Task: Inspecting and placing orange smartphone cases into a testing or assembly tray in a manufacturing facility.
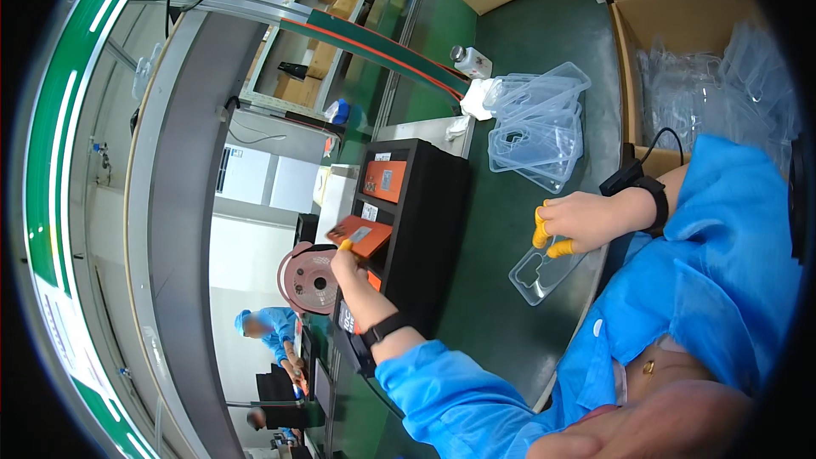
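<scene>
My left hand [348,276], with a yellow fingertip cover, is closed on an orange smartphone [364,235] bearing a white label. The phone sits tilted at a black slotted rack [438,195]. Another orange phone [385,181] lies in the slot beside it, and part of a third shows by my wrist. Over the green table, my right hand [585,217] grips the edge of a clear plastic phone case [529,279] between fingers with yellow covers. The case has a cutout at one end, and my fingers hide part of its edge.
Several clear cases [540,140] lie heaped on the table near a white bottle [473,62] and white tissue. A cardboard box [627,76] holds more clear plastic pieces. A round brownish-pink device [308,279] stands beyond the rack. A co-worker [276,327] in blue works farther off.
</scene>
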Motion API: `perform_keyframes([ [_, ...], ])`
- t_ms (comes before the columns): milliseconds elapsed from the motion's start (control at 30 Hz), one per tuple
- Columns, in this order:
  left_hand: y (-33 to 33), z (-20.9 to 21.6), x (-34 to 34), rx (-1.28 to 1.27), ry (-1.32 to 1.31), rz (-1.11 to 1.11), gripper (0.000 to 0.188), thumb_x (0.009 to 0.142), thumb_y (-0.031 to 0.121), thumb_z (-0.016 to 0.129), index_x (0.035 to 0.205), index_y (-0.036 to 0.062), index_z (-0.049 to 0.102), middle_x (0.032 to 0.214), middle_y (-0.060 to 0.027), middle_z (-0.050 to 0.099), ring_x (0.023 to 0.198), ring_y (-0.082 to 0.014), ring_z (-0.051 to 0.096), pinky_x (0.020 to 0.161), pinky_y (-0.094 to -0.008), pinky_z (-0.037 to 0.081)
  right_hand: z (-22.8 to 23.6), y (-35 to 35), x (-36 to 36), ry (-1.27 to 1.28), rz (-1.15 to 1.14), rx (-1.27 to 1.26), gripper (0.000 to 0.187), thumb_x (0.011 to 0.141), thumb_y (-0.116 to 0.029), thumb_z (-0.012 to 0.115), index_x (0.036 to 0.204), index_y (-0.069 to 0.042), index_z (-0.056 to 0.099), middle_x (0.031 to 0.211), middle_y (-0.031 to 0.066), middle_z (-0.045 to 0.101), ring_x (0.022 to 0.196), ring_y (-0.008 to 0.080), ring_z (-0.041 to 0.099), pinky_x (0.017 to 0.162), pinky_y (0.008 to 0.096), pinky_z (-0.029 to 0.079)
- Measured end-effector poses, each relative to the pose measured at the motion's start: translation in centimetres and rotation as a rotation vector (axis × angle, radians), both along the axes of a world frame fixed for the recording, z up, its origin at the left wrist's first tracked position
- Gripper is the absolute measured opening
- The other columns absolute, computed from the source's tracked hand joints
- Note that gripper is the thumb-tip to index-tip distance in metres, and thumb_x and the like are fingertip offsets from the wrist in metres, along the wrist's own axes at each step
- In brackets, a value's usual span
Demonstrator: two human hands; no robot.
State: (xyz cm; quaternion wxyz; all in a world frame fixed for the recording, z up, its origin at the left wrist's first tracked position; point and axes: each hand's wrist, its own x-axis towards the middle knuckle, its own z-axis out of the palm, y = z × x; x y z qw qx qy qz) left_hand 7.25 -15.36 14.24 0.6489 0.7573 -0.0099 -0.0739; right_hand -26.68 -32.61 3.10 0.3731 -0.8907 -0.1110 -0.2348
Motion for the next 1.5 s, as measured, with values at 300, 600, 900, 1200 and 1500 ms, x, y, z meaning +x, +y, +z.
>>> perform_keyframes([
  [300,0.5,-5.2,-21.9,-0.388,-0.491,-0.282,0.022,0.082,0.015,0.046,0.099,0.0017,0.043,0.093,-0.0072,0.047,0.081,-0.0149,0.048,0.070,-0.0241,0.040,0.8,2.3,2.3,-0.037,0.008,0.529,0.053,0.078,-0.039,0.052,0.109,0.002,0.040,0.111,0.0158,0.041,0.099,0.0238,0.044,0.083,0.0326,0.036],
  [600,4.9,-14.6,-19.6,0.484,-0.682,-0.907,0.100,0.058,0.032,0.072,0.126,-0.0019,0.007,0.125,-0.0150,0.021,0.119,-0.0256,0.015,0.098,-0.0356,0.014,0.9,2.1,3.2,-0.156,-0.070,-0.063,0.022,0.069,-0.024,0.058,0.076,-0.003,0.055,0.068,0.0097,0.053,0.064,0.0273,0.053,0.055,0.0347,0.044],
  [900,4.5,-16.4,-21.6,0.570,-0.847,-0.774,0.085,0.046,0.025,0.079,0.116,0.0002,0.037,0.105,-0.0131,0.050,0.095,-0.0263,0.048,0.083,-0.0329,0.037,-4.3,2.2,2.2,0.153,-0.072,-0.498,0.065,0.052,-0.032,0.070,0.103,-0.002,0.046,0.095,0.0148,0.046,0.096,0.0289,0.043,0.080,0.0416,0.033],
  [1200,6.3,-14.3,-26.2,-0.160,-0.533,-0.552,0.102,0.049,0.031,0.079,0.125,-0.0010,0.018,0.117,-0.0105,0.039,0.108,-0.0185,0.039,0.093,-0.0312,0.028,-1.8,3.4,0.9,0.123,-0.024,-0.293,0.088,0.051,-0.048,0.069,0.115,0.002,0.036,0.102,0.0166,0.044,0.100,0.0287,0.039,0.090,0.0454,0.020],
  [1500,7.6,-11.6,-28.4,-0.118,-0.390,-0.379,0.038,0.075,0.017,0.061,0.101,-0.0034,0.044,0.093,-0.0064,0.056,0.081,-0.0102,0.052,0.074,-0.0215,0.039,1.0,6.0,2.1,-0.169,-0.078,-0.272,0.091,0.047,-0.052,0.069,0.113,0.001,0.038,0.101,0.0170,0.044,0.098,0.0309,0.040,0.092,0.0460,0.021],
])
